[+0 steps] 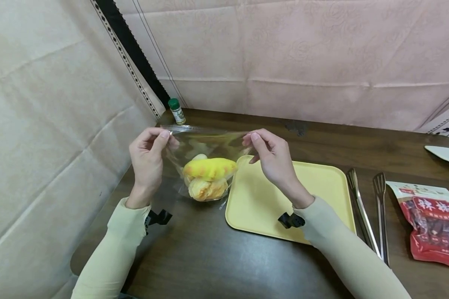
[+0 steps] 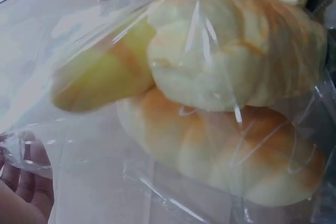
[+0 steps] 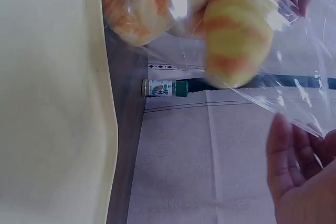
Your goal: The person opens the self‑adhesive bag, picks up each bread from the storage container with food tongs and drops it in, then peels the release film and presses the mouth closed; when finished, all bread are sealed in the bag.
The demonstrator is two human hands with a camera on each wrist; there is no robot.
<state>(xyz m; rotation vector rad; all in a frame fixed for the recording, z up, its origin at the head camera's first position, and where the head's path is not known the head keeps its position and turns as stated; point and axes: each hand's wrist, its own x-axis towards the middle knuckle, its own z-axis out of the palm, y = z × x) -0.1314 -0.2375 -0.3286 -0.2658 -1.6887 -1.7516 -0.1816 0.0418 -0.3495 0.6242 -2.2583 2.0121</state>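
Note:
A clear plastic zip bag (image 1: 209, 143) is stretched between both hands, its top edge level. My left hand (image 1: 148, 155) pinches its left upper corner between thumb and fingers. The right upper corner is pinched by my right hand (image 1: 275, 160). Inside the bag lie several bread rolls: a yellow one (image 1: 210, 168), a pale golden one (image 1: 207, 189) beneath it, and a browned, ridged bread roll (image 2: 226, 153) that shows best in the left wrist view. The right wrist view has the yellow roll (image 3: 239, 38) hanging low in the bag near the right fingers.
A yellow tray (image 1: 260, 207) lies under my right forearm. To its right are metal tongs (image 1: 363, 211), a fork-ended utensil (image 1: 381, 211), a red snack packet (image 1: 434, 224) and a white utensil end (image 1: 447, 155). A green-capped bottle (image 1: 177, 111) stands at the back, by the cloth wall.

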